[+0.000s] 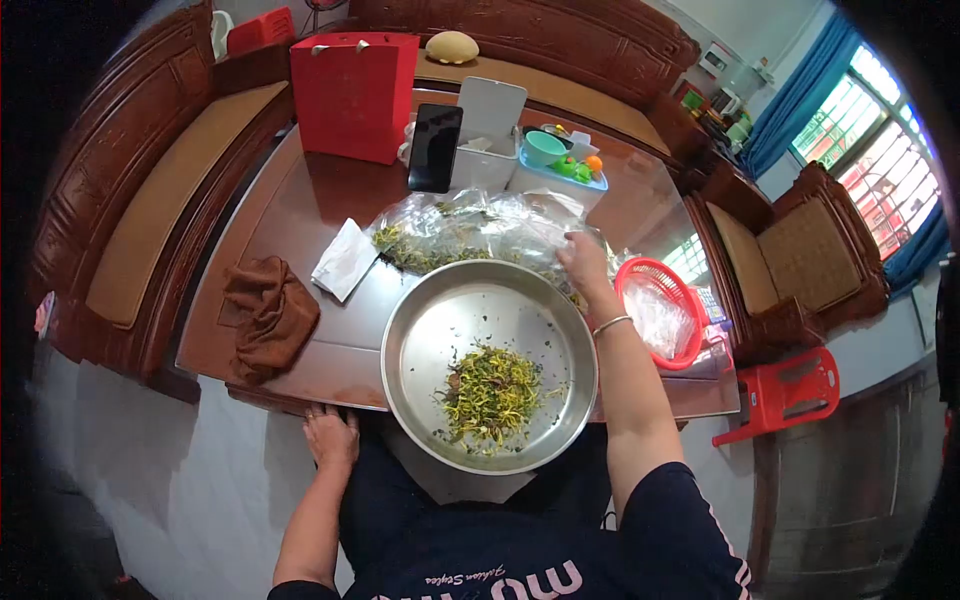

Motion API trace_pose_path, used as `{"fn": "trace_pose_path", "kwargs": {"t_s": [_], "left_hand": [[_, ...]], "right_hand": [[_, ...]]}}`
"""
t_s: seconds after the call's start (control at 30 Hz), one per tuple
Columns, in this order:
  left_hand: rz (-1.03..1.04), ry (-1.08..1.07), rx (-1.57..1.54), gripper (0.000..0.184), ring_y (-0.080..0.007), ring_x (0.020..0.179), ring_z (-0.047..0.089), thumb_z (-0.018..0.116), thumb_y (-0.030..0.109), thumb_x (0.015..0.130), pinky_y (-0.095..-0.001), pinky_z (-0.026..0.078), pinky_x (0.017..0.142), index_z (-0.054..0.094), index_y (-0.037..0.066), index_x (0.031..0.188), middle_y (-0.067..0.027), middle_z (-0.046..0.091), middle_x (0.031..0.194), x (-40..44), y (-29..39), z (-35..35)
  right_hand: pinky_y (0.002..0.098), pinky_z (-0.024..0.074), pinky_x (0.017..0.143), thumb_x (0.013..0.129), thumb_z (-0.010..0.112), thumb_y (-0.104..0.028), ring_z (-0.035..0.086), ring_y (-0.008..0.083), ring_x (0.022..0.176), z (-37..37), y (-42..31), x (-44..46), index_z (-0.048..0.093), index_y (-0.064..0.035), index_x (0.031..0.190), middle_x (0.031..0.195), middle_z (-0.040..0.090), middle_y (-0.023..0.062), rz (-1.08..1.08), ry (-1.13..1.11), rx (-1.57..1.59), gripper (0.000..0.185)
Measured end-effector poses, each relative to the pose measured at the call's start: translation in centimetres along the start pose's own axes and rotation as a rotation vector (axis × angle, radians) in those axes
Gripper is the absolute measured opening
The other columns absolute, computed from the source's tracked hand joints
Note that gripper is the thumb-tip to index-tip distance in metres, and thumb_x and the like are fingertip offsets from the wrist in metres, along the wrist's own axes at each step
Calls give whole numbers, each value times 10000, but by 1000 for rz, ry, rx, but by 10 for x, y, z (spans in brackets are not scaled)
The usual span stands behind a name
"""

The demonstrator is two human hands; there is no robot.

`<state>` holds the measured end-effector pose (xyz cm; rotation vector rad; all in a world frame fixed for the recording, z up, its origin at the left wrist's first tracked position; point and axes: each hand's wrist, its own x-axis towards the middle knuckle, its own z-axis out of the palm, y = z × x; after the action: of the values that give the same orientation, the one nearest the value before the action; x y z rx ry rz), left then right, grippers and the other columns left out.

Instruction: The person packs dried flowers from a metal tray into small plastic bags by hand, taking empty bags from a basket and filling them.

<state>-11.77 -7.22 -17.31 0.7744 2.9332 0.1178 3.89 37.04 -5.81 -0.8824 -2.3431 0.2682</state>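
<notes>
A wide steel pan (pixel 412 335) overhangs the table's front edge, with a loose heap of dried yellow-green flowers (pixel 490 395) in it. Just behind it lies a clear plastic bag (pixel 470 225) holding more of the same dried material. My right hand (pixel 583 262) reaches past the pan's right rim, its fingers bent and closed on the right end of the bag; the fingertips are partly hidden. Left of the pan, my left hand (pixel 331 437) rests against the table's front edge, fingers stretched out and holding nothing.
Around the pan are a brown cloth (pixel 268 318), a white tissue (pixel 343 258) and a red basket (pixel 660 312) with plastic bags inside. Farther back stand a phone (pixel 435 148), a red paper bag (pixel 352 98) and a tub with a green bowl (pixel 545 148). A red stool (pixel 790 392) is at right.
</notes>
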Motion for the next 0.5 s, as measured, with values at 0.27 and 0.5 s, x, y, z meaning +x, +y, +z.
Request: {"fn": "trace_pose_path", "kwargs": {"t_s": [0.27, 0.5], "left_hand": [[-16, 13, 10, 456, -349, 1023, 481, 498, 316, 805, -426, 375, 860, 510, -5, 1128, -202, 503, 1132, 1, 2, -1], [7, 49, 1, 444, -342, 1012, 489, 504, 324, 797, -422, 383, 851, 528, 1, 1099, -199, 505, 1132, 2, -2, 4]], "right_hand": [[382, 453, 674, 672, 629, -177, 571, 296, 735, 17, -30, 7, 640, -37, 869, 835, 632, 151, -53, 56, -232, 241], [365, 452, 619, 690, 622, -176, 559, 275, 633, 19, -32, 12, 639, -44, 815, 712, 621, 118, 29, 68, -139, 182]]}}
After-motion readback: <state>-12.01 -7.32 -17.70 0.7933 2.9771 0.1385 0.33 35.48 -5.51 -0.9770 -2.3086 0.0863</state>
